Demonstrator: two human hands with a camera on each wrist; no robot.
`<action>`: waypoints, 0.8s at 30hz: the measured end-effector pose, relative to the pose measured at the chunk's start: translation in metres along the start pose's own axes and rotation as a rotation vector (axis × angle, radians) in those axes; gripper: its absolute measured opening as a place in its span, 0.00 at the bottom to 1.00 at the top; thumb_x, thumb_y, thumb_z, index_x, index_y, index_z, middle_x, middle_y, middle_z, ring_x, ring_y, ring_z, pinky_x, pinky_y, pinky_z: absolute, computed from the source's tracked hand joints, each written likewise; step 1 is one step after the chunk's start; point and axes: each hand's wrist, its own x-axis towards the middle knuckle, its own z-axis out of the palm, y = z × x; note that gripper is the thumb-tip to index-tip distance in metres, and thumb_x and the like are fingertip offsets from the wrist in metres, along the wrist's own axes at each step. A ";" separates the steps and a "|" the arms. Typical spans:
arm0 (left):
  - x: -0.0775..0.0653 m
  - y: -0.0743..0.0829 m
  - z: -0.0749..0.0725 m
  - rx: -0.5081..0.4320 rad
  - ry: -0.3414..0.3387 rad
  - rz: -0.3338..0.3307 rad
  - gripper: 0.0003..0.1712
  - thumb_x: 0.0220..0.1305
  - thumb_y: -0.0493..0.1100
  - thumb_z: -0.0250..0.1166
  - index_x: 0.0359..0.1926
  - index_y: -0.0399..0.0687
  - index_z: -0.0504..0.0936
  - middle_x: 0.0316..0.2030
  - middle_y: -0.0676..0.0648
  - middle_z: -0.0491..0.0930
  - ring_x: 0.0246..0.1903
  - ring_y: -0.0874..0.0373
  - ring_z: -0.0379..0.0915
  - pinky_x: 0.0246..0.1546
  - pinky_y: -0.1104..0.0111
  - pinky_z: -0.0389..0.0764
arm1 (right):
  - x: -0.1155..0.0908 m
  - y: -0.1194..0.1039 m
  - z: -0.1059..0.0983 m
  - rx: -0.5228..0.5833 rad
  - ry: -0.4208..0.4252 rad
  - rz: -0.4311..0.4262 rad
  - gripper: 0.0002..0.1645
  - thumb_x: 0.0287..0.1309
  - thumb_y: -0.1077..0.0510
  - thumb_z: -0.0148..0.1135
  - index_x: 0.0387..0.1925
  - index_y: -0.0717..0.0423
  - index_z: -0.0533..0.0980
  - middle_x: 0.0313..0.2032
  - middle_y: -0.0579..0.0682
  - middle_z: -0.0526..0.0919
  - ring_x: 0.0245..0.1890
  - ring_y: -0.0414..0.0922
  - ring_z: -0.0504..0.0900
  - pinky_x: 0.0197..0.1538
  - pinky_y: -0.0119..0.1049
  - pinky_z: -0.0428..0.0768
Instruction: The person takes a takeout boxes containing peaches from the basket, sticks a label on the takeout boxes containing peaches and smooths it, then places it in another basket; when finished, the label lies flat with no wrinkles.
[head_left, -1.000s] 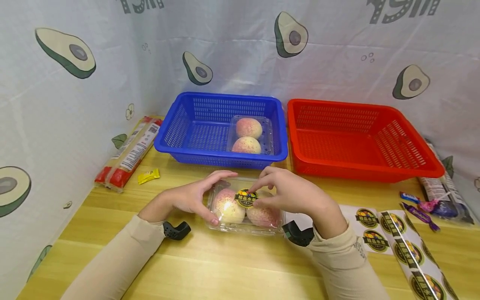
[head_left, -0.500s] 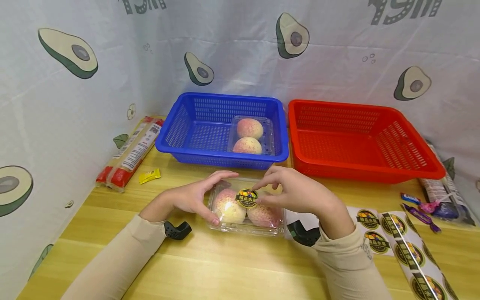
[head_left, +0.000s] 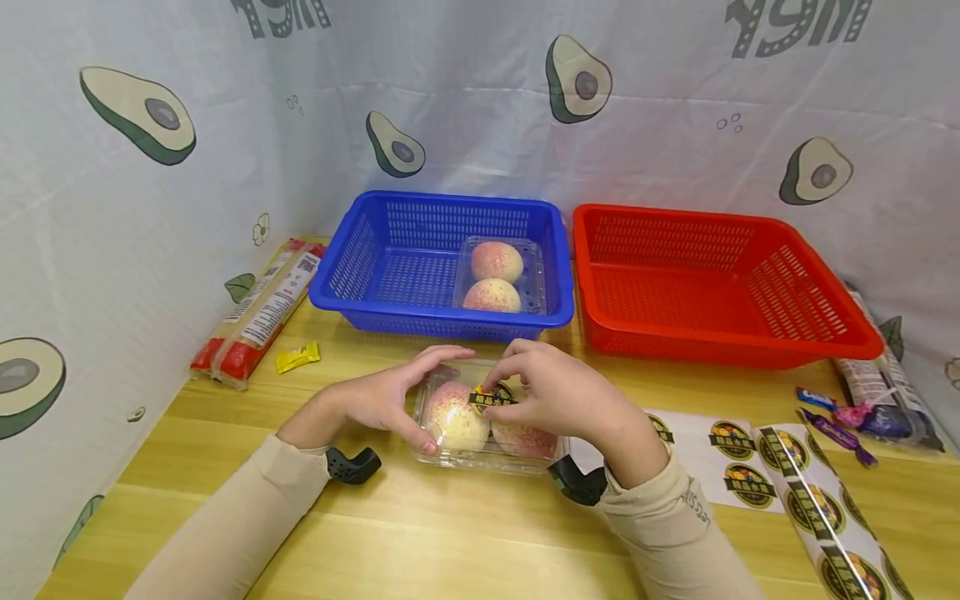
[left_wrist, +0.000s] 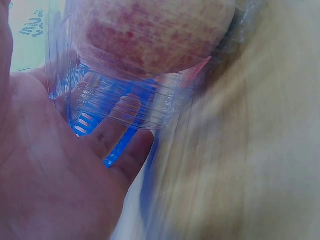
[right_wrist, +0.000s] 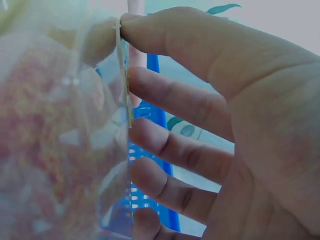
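The left grip (head_left: 369,399) holds the clear fruit box (head_left: 483,459) by its left end, and the unclenched right grip (head_left: 566,395) touches the round label (head_left: 492,398) on the lid. Sticker sheets (head_left: 737,462) lie just right of that grip; beyond both stands a blue basket (head_left: 442,316).

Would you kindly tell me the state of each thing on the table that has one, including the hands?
Front box: closed, peaches inside
Sticker: on the front box's top, partly covered
Left hand: holding the front box
Right hand: touching the sticker
Blue basket: upright, holding the rear box
Rear box: cannot tell whether closed
Red basket: upright
Sticker sheets: unrolled, bearing stickers
Yellow candy: wrapped
Long package: wrapped
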 end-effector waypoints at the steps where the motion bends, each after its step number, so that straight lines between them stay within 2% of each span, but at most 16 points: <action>1: 0.000 0.000 0.000 0.002 -0.001 0.003 0.66 0.49 0.56 0.81 0.79 0.49 0.48 0.76 0.50 0.49 0.71 0.50 0.51 0.70 0.50 0.57 | 0.000 0.000 0.000 0.001 -0.002 0.000 0.11 0.52 0.50 0.78 0.37 0.49 0.88 0.34 0.41 0.78 0.34 0.40 0.76 0.40 0.36 0.78; 6: -0.001 0.001 0.000 0.002 -0.004 0.012 0.66 0.50 0.55 0.81 0.79 0.48 0.48 0.76 0.49 0.48 0.72 0.47 0.50 0.70 0.49 0.57 | -0.001 0.003 -0.001 0.017 0.001 0.019 0.14 0.49 0.48 0.80 0.38 0.48 0.89 0.33 0.41 0.79 0.35 0.41 0.76 0.40 0.36 0.77; 12: -0.001 -0.001 0.000 0.014 0.002 -0.005 0.68 0.47 0.59 0.81 0.80 0.51 0.48 0.76 0.53 0.48 0.73 0.51 0.48 0.70 0.49 0.54 | -0.005 0.009 -0.006 0.040 -0.027 0.077 0.19 0.47 0.44 0.80 0.41 0.45 0.89 0.35 0.42 0.78 0.35 0.42 0.75 0.37 0.37 0.77; 16: -0.001 -0.001 0.000 0.013 0.002 0.003 0.67 0.48 0.57 0.81 0.79 0.50 0.48 0.75 0.52 0.49 0.72 0.50 0.48 0.70 0.49 0.54 | -0.007 0.013 -0.009 0.060 -0.045 0.115 0.20 0.47 0.44 0.81 0.41 0.46 0.89 0.36 0.44 0.78 0.35 0.45 0.75 0.36 0.38 0.76; 20: -0.001 -0.001 0.001 0.013 0.003 0.018 0.66 0.49 0.55 0.81 0.79 0.49 0.48 0.75 0.50 0.49 0.72 0.48 0.49 0.70 0.48 0.54 | -0.008 0.015 -0.010 0.082 -0.049 0.124 0.20 0.46 0.46 0.81 0.41 0.49 0.90 0.35 0.47 0.77 0.35 0.48 0.74 0.34 0.38 0.74; 24: -0.001 -0.001 0.000 0.016 0.009 0.007 0.67 0.47 0.57 0.81 0.79 0.50 0.49 0.75 0.53 0.50 0.72 0.50 0.49 0.70 0.50 0.54 | -0.009 0.016 -0.014 0.059 -0.058 0.106 0.22 0.47 0.45 0.81 0.43 0.49 0.89 0.35 0.47 0.77 0.35 0.47 0.73 0.33 0.37 0.73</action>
